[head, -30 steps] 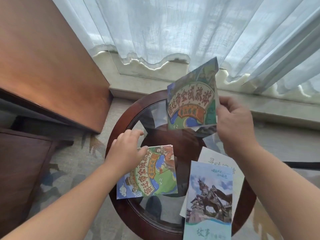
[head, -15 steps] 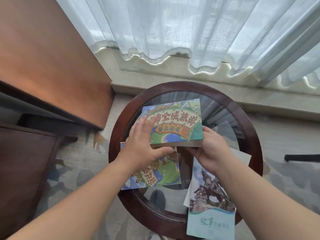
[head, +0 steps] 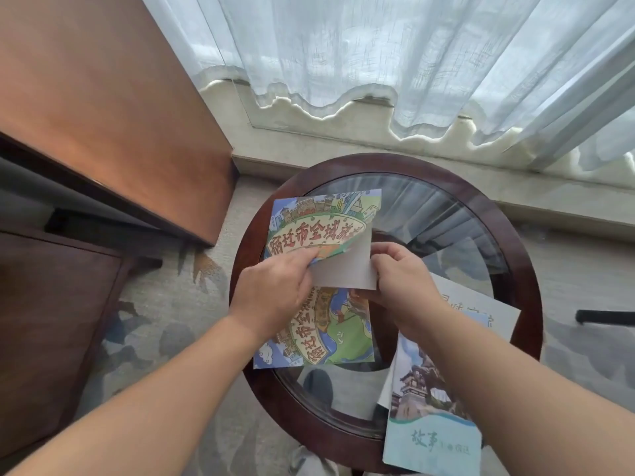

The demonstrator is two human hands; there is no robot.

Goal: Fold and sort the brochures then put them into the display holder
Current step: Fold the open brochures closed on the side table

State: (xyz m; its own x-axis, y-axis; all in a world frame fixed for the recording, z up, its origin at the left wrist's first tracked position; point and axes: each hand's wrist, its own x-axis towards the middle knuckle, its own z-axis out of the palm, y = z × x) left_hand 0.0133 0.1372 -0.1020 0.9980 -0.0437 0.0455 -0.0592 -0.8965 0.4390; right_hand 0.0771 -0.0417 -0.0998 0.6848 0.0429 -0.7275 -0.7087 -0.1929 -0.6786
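Over the round glass table I hold a colourful cartoon-map brochure with both hands. My left hand pinches its lower edge. My right hand grips a flap that is turned over and shows its grey back. A second cartoon-map brochure lies flat on the glass beneath my hands. Nearer on the right lies a blue brochure with a pagoda picture, on top of a white leaflet. No display holder is in view.
A brown wooden cabinet stands to the left of the table. Sheer white curtains hang behind it above a stone sill. A dark bar juts in at the right edge. Patterned carpet covers the floor.
The brochure came down from the raised right hand to the table. The left hand left the lying brochure and took hold of it too. A flap is now turned over.
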